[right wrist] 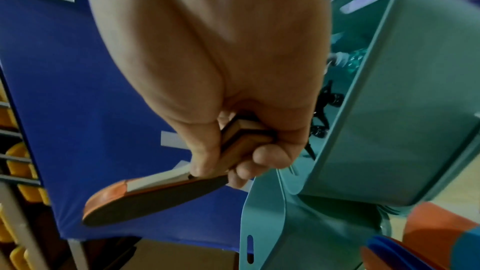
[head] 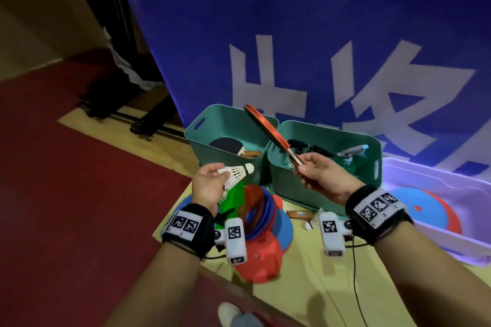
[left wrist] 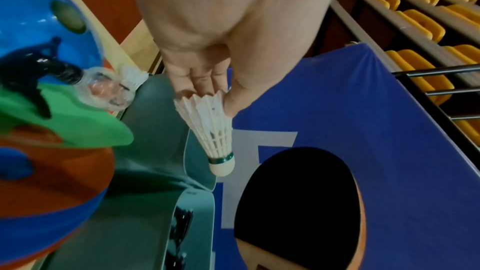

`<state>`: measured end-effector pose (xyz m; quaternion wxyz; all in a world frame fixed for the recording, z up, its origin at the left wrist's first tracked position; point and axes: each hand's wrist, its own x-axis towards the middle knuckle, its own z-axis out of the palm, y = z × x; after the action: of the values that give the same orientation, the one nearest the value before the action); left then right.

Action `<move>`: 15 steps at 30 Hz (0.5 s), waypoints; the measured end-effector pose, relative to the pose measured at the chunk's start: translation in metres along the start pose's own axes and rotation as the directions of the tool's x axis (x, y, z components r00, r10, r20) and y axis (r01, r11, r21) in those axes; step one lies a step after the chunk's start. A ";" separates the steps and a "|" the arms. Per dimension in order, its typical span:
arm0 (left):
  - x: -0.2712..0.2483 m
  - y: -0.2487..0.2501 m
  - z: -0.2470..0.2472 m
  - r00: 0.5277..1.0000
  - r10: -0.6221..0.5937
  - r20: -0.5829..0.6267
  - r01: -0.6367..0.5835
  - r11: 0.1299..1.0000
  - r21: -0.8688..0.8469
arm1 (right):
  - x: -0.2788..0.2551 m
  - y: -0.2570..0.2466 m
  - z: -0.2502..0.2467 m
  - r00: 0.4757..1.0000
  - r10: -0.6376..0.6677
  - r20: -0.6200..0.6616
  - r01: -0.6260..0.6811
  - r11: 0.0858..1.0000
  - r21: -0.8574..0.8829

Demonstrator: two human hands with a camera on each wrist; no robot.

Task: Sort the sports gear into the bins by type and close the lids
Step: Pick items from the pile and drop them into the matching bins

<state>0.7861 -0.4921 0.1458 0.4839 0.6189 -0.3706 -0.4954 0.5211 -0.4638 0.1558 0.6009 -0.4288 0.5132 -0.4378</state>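
Left hand [head: 210,186] pinches the shuttlecock [head: 237,171] by its feathers, just in front of the left green bin [head: 202,138]; that light grip could crush them or drop it. Right hand [head: 322,176] is clamped on the paddle [head: 267,131] handle over the right green bin [head: 372,146], which holds other gear, so a misfile is likely.

Right hand [right wrist: 207,65] grips paddle [right wrist: 155,198] by handle; teal bin [right wrist: 405,110] just beside, right.
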 end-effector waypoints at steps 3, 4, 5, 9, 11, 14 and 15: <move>0.032 0.009 -0.019 1.000 -0.007 -0.011 0.007 1.000 -0.003 | 0.042 -0.007 0.018 1.000 -0.015 -0.024 0.012 0.993 -0.114; 0.046 0.011 -0.025 1.000 -0.011 -0.017 0.011 1.000 -0.024 | 0.057 -0.010 0.024 0.999 -0.020 -0.036 0.014 0.988 -0.152; 0.061 0.015 -0.032 1.000 -0.015 -0.020 0.015 0.999 -0.035 | 0.074 -0.014 0.031 0.999 -0.020 -0.050 0.009 0.980 -0.198; 0.114 0.026 -0.054 0.999 0.012 -0.037 -0.014 0.998 -0.057 | 0.133 -0.021 0.050 0.990 -0.008 -0.140 -0.047 0.922 -0.385; 0.139 0.030 -0.063 0.999 0.019 -0.042 -0.021 0.999 -0.050 | 0.160 -0.020 0.059 0.982 0.001 -0.190 -0.086 0.893 -0.442; 0.173 0.032 -0.071 0.999 0.027 -0.035 -0.029 0.999 -0.043 | 0.188 -0.020 0.070 0.969 0.039 -0.244 -0.159 0.852 -0.499; 0.184 0.033 -0.073 0.999 0.032 -0.033 -0.033 0.999 -0.039 | 0.198 -0.019 0.074 0.965 0.049 -0.256 -0.181 0.834 -0.521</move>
<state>0.9008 -0.6561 0.1342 0.5100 0.6111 -0.3628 -0.4846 0.6102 -0.6549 0.1346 0.4170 -0.4946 0.7072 -0.2852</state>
